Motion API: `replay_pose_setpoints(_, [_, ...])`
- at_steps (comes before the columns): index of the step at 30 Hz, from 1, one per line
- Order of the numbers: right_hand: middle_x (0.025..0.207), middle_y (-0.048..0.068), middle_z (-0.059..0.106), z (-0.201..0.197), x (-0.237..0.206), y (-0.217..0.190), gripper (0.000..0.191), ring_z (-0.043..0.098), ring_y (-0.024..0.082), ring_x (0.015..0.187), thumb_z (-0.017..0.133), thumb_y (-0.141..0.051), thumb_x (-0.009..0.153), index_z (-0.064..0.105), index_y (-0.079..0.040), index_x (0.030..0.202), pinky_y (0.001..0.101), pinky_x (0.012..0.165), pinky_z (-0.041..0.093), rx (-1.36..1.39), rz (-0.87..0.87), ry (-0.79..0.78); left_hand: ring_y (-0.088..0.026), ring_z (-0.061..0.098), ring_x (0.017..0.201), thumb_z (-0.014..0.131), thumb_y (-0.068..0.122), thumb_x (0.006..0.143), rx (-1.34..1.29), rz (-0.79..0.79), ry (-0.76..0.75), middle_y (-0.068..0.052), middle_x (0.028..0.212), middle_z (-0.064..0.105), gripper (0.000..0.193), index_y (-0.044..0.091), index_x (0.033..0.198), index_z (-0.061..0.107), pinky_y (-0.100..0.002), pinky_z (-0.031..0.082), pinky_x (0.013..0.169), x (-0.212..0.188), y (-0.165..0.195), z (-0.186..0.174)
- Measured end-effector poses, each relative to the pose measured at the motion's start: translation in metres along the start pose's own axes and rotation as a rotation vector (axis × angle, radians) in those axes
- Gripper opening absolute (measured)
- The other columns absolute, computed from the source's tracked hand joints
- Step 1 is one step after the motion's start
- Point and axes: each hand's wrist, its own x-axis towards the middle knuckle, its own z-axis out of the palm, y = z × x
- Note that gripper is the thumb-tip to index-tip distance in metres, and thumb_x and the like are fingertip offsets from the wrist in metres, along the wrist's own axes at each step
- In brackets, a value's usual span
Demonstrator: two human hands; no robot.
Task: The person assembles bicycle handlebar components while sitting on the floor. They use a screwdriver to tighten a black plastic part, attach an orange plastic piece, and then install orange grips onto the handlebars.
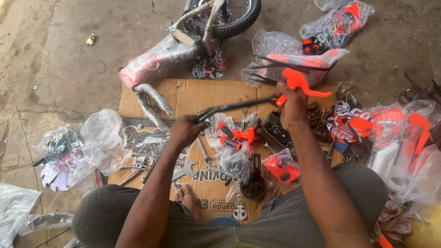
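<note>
A long dark metal stay [239, 106] with an orange plastic bracket [301, 82] at its far end is held level above the cardboard sheet [193, 94], spanning from one hand to the other. The right hand [291, 108] is clenched around the bracket end, and the left hand [183, 129] is closed on the near end, where a dark clamp-like fitting sticks out; whether that fitting is part of the stay or a separate tool is hard to tell from this angle. To seat the bracket well, I would judge it best to keep the rod straight between both grips, twist only from the right wrist, and hold the left end steady so the thin metal does not bend. Directly below lie orange pedals in a clear bag [234, 138], a black chainwheel [254, 186] between the person's bare feet, and an open-ended spanner [186, 170]. Farther out, a wrapped bicycle frame [161, 57] with its rear wheel [234, 16] rests on the concrete floor [69, 55], and bagged orange and white parts [399, 133] are piled to the right.
</note>
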Motion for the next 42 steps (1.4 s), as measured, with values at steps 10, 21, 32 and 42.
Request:
replay_pose_setpoints(10, [0.075,0.002,0.064,0.049,-0.043,-0.005,0.03,0.058,0.01,0.066,0.074,-0.032,0.091,0.071,-0.004,0.099,0.0316,0.061,0.05,-0.886,0.081,-0.455,-0.026,0.071,0.069,0.076,0.032,0.077,-0.021,0.121,0.016,-0.012,0.073,0.075,0.025,0.011,0.09,0.083,-0.04,0.054,0.069,0.018,-0.061,0.03])
replay_pose_setpoints(21, [0.085,0.001,0.068,0.088,-0.053,0.066,0.029,0.064,0.01,0.074,0.074,-0.023,0.09,0.069,-0.005,0.112,0.0274,0.068,0.054,-0.592,-0.127,-0.264,-0.035,0.066,0.094,0.072,0.016,0.075,0.158,0.638,0.458,-0.013,0.101,0.066,0.036,0.01,0.11,0.069,-0.045,0.052,0.083,0.018,-0.035,0.057])
replay_pose_setpoints(32, [0.095,0.016,0.069,0.079,-0.049,0.041,0.033,0.069,0.024,0.08,0.067,-0.025,0.097,0.063,0.002,0.117,0.0383,0.07,0.059,-0.115,0.141,-0.363,-0.033,0.062,0.082,0.066,0.01,0.086,0.255,0.979,0.405,-0.01,0.081,0.062,0.008,0.009,0.083,0.059,-0.046,0.046,0.074,0.017,-0.001,0.05])
replay_pose_setpoints(42, [0.108,0.017,0.069,0.072,-0.065,0.014,0.068,0.068,0.029,0.101,0.049,-0.063,0.098,0.059,-0.002,0.126,0.0465,0.089,0.057,0.17,0.436,-0.493,-0.037,0.066,0.079,0.071,0.013,0.074,0.149,0.783,0.357,-0.011,0.081,0.068,0.014,0.009,0.087,0.07,-0.049,0.05,0.069,0.019,-0.004,0.044])
